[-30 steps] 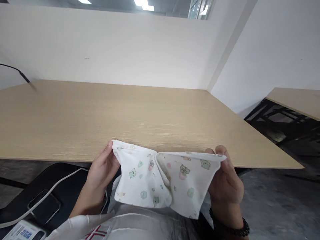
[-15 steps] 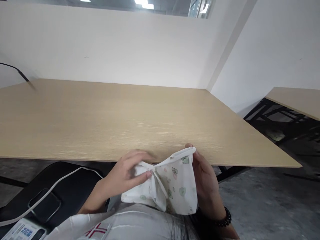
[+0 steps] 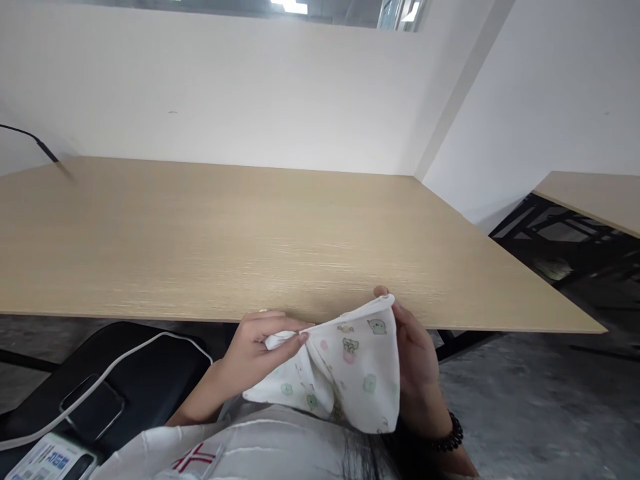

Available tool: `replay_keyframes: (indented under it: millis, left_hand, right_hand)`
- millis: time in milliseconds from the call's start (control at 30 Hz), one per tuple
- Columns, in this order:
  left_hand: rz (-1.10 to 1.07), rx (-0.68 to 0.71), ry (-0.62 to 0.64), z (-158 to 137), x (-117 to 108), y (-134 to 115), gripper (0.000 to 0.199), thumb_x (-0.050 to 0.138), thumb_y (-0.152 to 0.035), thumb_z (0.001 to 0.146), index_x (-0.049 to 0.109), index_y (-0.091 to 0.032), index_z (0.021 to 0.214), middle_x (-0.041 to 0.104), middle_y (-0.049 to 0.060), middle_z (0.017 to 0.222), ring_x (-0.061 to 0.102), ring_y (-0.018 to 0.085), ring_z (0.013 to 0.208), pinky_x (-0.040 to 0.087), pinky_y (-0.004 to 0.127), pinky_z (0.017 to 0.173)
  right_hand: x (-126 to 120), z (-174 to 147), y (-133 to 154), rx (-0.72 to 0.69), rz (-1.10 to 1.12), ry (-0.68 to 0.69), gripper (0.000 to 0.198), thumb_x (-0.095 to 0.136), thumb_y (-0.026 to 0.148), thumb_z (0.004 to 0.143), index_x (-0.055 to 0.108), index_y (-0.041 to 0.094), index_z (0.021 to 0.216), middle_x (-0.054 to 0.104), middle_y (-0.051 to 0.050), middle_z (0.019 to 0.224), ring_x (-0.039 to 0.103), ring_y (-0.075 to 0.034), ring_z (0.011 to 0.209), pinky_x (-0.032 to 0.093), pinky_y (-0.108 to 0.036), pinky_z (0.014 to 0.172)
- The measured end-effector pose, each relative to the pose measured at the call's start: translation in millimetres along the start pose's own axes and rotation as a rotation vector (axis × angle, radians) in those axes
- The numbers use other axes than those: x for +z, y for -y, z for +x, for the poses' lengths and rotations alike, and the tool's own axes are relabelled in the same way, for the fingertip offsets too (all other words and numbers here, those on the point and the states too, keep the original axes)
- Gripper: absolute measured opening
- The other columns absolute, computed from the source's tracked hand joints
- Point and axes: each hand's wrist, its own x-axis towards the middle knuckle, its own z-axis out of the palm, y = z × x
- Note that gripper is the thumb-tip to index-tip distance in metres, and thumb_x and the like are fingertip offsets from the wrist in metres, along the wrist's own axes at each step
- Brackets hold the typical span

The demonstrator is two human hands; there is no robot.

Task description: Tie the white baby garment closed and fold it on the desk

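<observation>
A white cloth (image 3: 357, 373) printed with small green and pink figures hangs in front of me at the table's near edge. My left hand (image 3: 263, 347) pinches its top edge near the middle, thumb against fingers. At the upper right corner, my right hand (image 3: 415, 347) grips the cloth, with its fingers partly hidden behind it. The top edge runs fairly straight between both hands, while folds fall below my left thumb. Whether the cloth is a bib, a pouch or something else I cannot tell.
The wooden table (image 3: 225, 227) reaches back to a white wall (image 3: 250, 93). To my left stands a black chair (image 3: 145, 373) with a white cable (image 3: 110, 370) across it and a phone-like device (image 3: 50, 460). A second table (image 3: 595, 193) is at the right.
My left hand has closed from a looser hold into a pinch on the cloth's top edge. That edge is now straighter, and the right corner has shifted slightly right.
</observation>
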Motion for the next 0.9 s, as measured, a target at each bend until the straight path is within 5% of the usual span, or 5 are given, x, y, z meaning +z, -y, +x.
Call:
replay_keyframes:
  millis: [100, 233, 467, 700, 900]
  left_hand:
    - [-0.026, 0.061, 0.061, -2, -1, 0, 0.017, 0.068, -0.028, 0.088, 0.077, -0.019, 0.099, 0.075, 0.005, 0.078, 0.065, 0.016, 0.065, 0.049, 0.026, 0.061]
    - [-0.154, 0.171, 0.442, 3, -10, -5, 0.035, 0.074, -0.046, 0.082, 0.075, -0.022, 0.108, 0.072, 0.005, 0.080, 0.065, 0.018, 0.070, 0.051, 0.029, 0.069]
    - [-0.165, 0.177, 0.829, 8, -68, 14, 0.069, 0.055, -0.054, 0.093, 0.037, -0.025, 0.153, 0.046, 0.014, 0.152, 0.041, 0.032, 0.140, 0.030, 0.044, 0.116]
    - [-0.121, -0.049, 0.749, -21, -123, 43, 0.047, 0.036, -0.045, 0.102, 0.064, -0.020, 0.131, 0.066, 0.014, 0.129, 0.061, 0.028, 0.120, 0.046, 0.037, 0.103]
    - [0.190, -0.414, 0.806, -23, -103, 59, 0.043, 0.041, -0.048, 0.099, 0.074, -0.022, 0.110, 0.075, 0.006, 0.106, 0.069, 0.021, 0.096, 0.051, 0.027, 0.087]
  right_hand:
    - [1, -9, 3, -0.040, 0.106, 0.144, 0.016, 0.063, 0.037, 0.084, 0.053, 0.025, 0.082, 0.039, 0.007, 0.054, 0.039, -0.012, 0.047, 0.043, -0.026, 0.055]
    - [3, -22, 2, -0.086, 0.007, 0.466, 0.018, 0.063, 0.036, 0.085, 0.054, 0.022, 0.077, 0.041, 0.005, 0.054, 0.036, -0.012, 0.051, 0.039, -0.026, 0.056]
    - [13, -16, -7, -0.059, -0.569, 1.320, 0.017, 0.055, 0.030, 0.093, 0.063, 0.015, 0.090, 0.063, -0.004, 0.076, 0.056, -0.012, 0.066, 0.046, -0.023, 0.065]
    - [-2, -12, 1, -0.069, -0.470, 1.032, 0.023, 0.053, 0.030, 0.097, 0.068, 0.015, 0.107, 0.068, -0.012, 0.104, 0.065, -0.020, 0.096, 0.051, -0.034, 0.085]
    - [-48, 1, 14, -0.043, -0.674, 0.638, 0.026, 0.050, 0.028, 0.100, 0.071, 0.021, 0.113, 0.068, -0.010, 0.116, 0.063, -0.020, 0.104, 0.051, -0.033, 0.087]
